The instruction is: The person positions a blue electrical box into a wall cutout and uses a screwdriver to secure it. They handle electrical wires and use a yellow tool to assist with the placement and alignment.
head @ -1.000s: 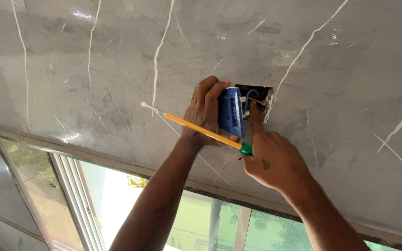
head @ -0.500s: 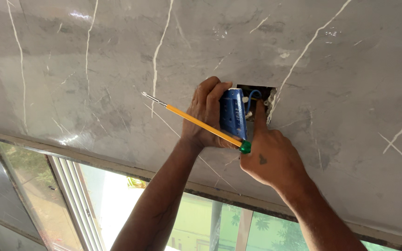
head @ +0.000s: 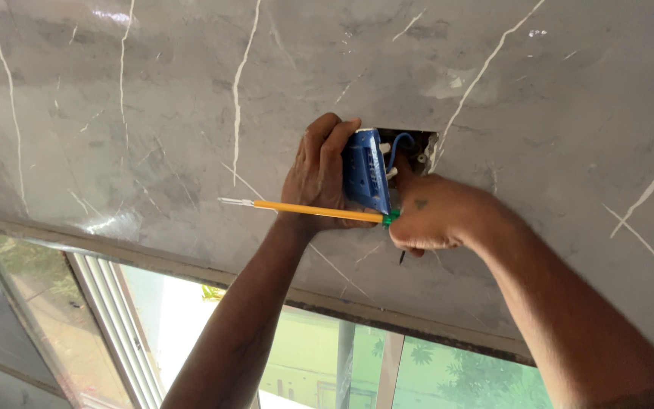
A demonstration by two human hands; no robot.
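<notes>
— Swinging flatter now, the yellow screwdriver (head: 319, 211) points left, its green end in the right hand (head: 425, 220), grip closed tight on it.
— And the left hand (head: 316, 170)?
— Clamped on the blue switch module (head: 365, 178) at the wall cutout (head: 414, 148).
— Wires behind?
— Mostly hidden; one blue wire (head: 399, 144) shows.

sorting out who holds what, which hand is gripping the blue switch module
The left hand: its fingers wrap the blue switch module at the wall opening. The right hand holds the yellow screwdriver.
</notes>
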